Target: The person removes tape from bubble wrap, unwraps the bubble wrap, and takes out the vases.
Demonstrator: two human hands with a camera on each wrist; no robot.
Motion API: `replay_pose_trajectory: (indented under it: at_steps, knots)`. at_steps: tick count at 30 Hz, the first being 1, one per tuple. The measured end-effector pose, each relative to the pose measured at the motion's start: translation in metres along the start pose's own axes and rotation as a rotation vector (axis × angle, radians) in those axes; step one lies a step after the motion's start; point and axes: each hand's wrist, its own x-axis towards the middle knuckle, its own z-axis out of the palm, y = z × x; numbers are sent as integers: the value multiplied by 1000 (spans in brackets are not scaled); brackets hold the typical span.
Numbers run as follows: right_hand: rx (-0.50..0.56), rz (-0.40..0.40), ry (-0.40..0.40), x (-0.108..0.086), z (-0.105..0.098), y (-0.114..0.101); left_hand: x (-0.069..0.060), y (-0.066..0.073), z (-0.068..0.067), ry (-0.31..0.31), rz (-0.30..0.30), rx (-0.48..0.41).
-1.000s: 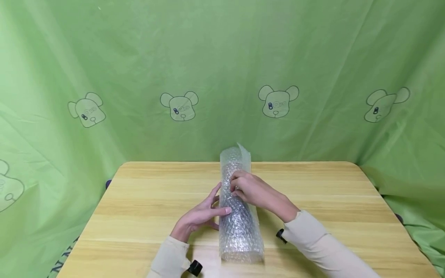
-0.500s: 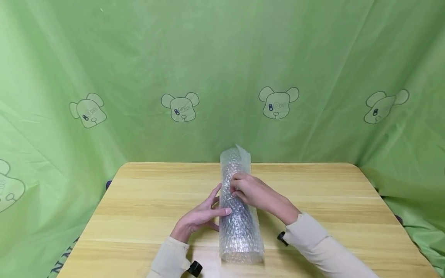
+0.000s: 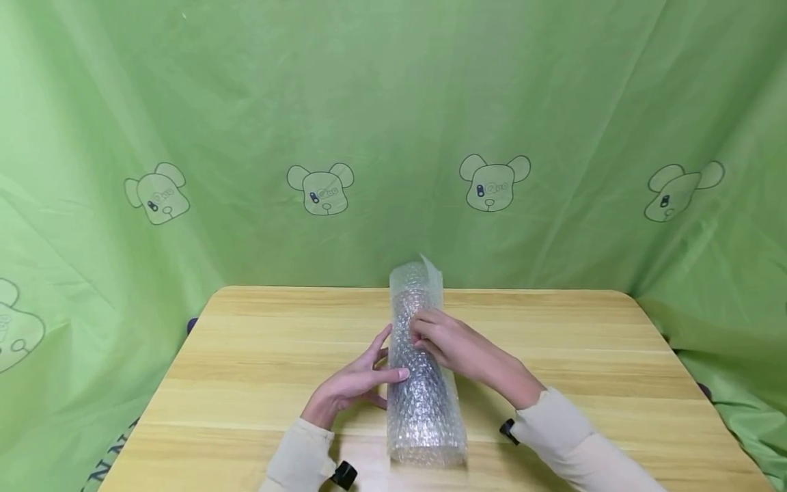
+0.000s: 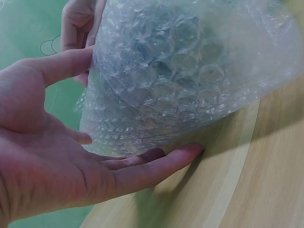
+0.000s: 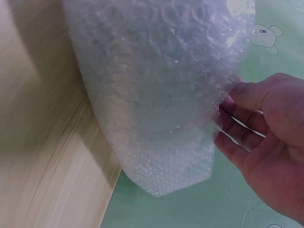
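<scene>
A roll of clear bubble wrap (image 3: 424, 403) lies lengthwise on the wooden table, pointing away from me, its far end near the table's back edge. My left hand (image 3: 350, 383) rests along its left side, thumb on top and the other fingers stretched out, as the left wrist view also shows. On the upper surface, farther back, my right hand (image 3: 451, 342) pinches the bubble wrap between thumb and curled fingers; the right wrist view shows these fingertips against the film (image 5: 156, 104). Exactly what they pinch is partly hidden. A loose corner of film sticks up at the far end.
The wooden table (image 3: 277, 328) has rounded back corners. Behind it hangs a green curtain (image 3: 393, 102) printed with bear heads, which also runs down both sides. A black device is strapped under each sleeve cuff.
My right hand and forearm have shifted slightly right and toward me, its fingertips still at the bubble wrap. The left hand and the roll have stayed in place.
</scene>
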Motion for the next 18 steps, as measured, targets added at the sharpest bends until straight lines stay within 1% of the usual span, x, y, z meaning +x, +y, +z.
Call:
replay_pose_trajectory:
  at_steps: [4, 11, 15, 18]
  knots:
    - [36, -13, 26, -6, -1, 1, 0, -1, 0, -2, -5, -8]
    - [57, 15, 43, -17, -4, 1, -1, 0, -1, 1, -2, -13]
    - [57, 31, 78, -24, -7, 3, 0, 1, -2, -7, 6, -9]
    - [53, 17, 111, -28, -10, 4, 1, 0, -2, -9, 7, -19]
